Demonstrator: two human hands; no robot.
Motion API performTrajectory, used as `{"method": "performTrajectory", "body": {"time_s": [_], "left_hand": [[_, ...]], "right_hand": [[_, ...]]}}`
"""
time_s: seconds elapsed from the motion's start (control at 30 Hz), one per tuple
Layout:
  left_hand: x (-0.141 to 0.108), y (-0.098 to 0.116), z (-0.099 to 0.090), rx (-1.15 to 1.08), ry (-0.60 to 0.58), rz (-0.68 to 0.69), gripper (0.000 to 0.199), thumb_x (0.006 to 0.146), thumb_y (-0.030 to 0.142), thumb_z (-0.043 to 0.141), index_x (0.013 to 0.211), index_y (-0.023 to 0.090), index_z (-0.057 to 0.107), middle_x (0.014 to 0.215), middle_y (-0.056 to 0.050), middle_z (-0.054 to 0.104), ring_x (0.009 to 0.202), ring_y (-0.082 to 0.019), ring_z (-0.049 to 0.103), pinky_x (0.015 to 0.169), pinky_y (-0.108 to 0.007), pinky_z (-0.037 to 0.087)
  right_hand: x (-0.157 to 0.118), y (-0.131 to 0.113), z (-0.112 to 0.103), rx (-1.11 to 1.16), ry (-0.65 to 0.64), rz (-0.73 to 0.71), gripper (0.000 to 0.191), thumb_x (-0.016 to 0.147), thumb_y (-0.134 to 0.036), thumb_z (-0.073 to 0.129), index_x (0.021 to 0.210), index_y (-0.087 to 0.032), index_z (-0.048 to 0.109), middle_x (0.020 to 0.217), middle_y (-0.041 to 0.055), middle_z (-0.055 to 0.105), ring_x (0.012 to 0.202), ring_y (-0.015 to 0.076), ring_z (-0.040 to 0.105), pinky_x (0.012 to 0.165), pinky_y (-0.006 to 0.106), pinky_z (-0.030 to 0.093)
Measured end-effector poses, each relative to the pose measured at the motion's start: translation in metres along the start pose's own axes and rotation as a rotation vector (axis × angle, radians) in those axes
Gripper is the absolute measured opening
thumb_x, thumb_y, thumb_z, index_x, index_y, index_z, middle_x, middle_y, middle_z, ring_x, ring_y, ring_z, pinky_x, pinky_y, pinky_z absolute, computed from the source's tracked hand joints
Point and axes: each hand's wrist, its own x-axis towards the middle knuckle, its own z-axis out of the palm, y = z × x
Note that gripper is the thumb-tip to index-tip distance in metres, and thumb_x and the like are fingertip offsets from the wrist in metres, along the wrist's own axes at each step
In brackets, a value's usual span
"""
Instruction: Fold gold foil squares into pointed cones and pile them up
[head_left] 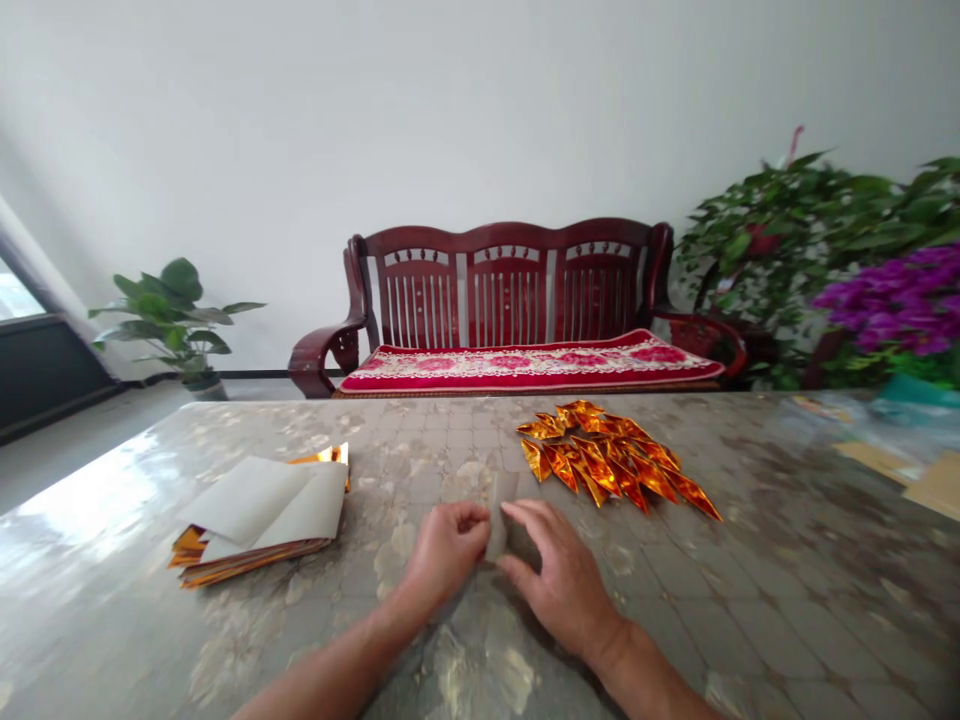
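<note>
My left hand (442, 555) and my right hand (559, 580) meet at the middle of the marbled tabletop (750, 570), both holding a strip of folded paper (501, 515) with its pale back showing. The left fingers pinch its left edge, and the right fingers press on its right side. Beyond the right hand lies a loose heap of gold foil triangles (607, 460). To the left of my hands rests a stack of gold foil sheets (259, 515) with pale backs, its top sheets curling up.
A dark red wooden bench (506, 290) with a red cushion stands beyond the table. Potted plants stand on both sides, with purple flowers (892, 300) at the right. Plastic sheeting (862, 425) and cardboard (911, 475) lie at the table's right edge.
</note>
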Motion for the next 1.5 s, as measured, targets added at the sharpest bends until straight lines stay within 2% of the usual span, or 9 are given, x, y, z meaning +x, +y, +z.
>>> {"method": "performTrajectory", "body": {"time_s": [0.27,0.37,0.43,0.53,0.67,0.87,0.97,1.2,1.5], "left_hand": [[-0.015,0.002,0.02,-0.722,-0.045,-0.103,0.019,0.07,0.029,0.065,0.078,0.012,0.07,0.068,-0.002,0.069,0.06,-0.012,0.06,0.061,-0.022,0.046],[-0.016,-0.004,0.005,-0.452,-0.026,-0.036,0.011,0.07,0.019,0.06,0.075,0.014,0.069,0.062,0.0,0.063,0.053,-0.011,0.053,0.053,-0.022,0.04],[-0.02,-0.008,-0.008,-0.128,0.181,0.127,0.009,0.074,0.014,0.058,0.074,0.017,0.066,0.063,0.002,0.059,0.057,-0.012,0.054,0.058,-0.022,0.042],[-0.027,-0.01,-0.025,0.185,0.345,0.443,0.019,0.08,0.015,0.062,0.099,0.019,0.063,0.095,-0.003,0.063,0.085,-0.017,0.061,0.076,-0.028,0.05],[-0.027,-0.01,-0.03,0.41,0.357,0.677,0.024,0.09,0.019,0.062,0.114,0.024,0.057,0.104,-0.004,0.061,0.09,-0.017,0.062,0.077,-0.026,0.052],[-0.024,-0.021,-0.024,0.537,0.5,0.799,0.028,0.095,0.02,0.057,0.122,0.021,0.052,0.115,-0.009,0.06,0.093,-0.019,0.061,0.078,-0.028,0.052],[-0.026,-0.027,-0.024,0.666,0.447,0.762,0.025,0.095,0.019,0.056,0.119,0.024,0.057,0.118,-0.008,0.061,0.087,-0.019,0.059,0.074,-0.03,0.049],[-0.024,-0.038,-0.025,0.77,0.209,0.7,0.015,0.095,0.021,0.059,0.081,0.021,0.064,0.081,-0.001,0.064,0.075,-0.019,0.054,0.065,-0.029,0.041],[-0.025,-0.037,-0.026,0.713,0.051,0.558,0.024,0.098,0.028,0.054,0.079,0.022,0.065,0.081,0.0,0.065,0.076,-0.017,0.058,0.067,-0.027,0.04]], "right_hand": [[-0.002,0.002,0.007,-0.115,0.096,-0.252,0.036,0.091,-0.007,0.05,0.123,-0.02,0.061,0.108,0.0079,0.073,0.098,0.0216,0.068,0.087,0.038,0.057],[-0.001,0.01,0.003,-0.125,0.169,-0.331,0.038,0.091,-0.002,0.045,0.119,-0.02,0.065,0.102,0.0058,0.075,0.093,0.019,0.07,0.084,0.034,0.058],[0.001,0.011,-0.002,-0.133,0.226,-0.374,0.04,0.091,-0.001,0.045,0.118,-0.021,0.066,0.103,0.0049,0.076,0.095,0.0177,0.07,0.085,0.033,0.058],[0.005,0.007,-0.008,-0.168,0.271,-0.457,0.037,0.093,-0.003,0.048,0.12,-0.021,0.066,0.106,0.0043,0.076,0.1,0.0169,0.069,0.089,0.033,0.055],[0.006,-0.001,-0.015,-0.259,0.275,-0.571,0.029,0.096,-0.009,0.05,0.119,-0.019,0.067,0.11,0.0049,0.076,0.106,0.0194,0.067,0.091,0.037,0.051],[0.003,-0.003,-0.016,-0.309,0.257,-0.585,0.027,0.099,-0.011,0.048,0.117,-0.019,0.068,0.112,0.0036,0.075,0.107,0.0191,0.065,0.092,0.038,0.046],[0.004,0.0,-0.011,-0.263,0.192,-0.567,0.025,0.101,-0.014,0.047,0.115,-0.02,0.067,0.108,0.0031,0.076,0.102,0.0172,0.066,0.09,0.035,0.045],[-0.002,0.009,0.003,-0.217,-0.015,-0.375,0.016,0.098,-0.017,0.054,0.1,-0.021,0.07,0.09,0.002,0.074,0.084,0.0174,0.062,0.078,0.033,0.042],[-0.004,0.013,0.004,-0.309,-0.197,-0.105,0.007,0.09,-0.018,0.066,0.087,-0.023,0.069,0.086,0.0019,0.065,0.087,0.0209,0.058,0.075,0.032,0.042]]}}
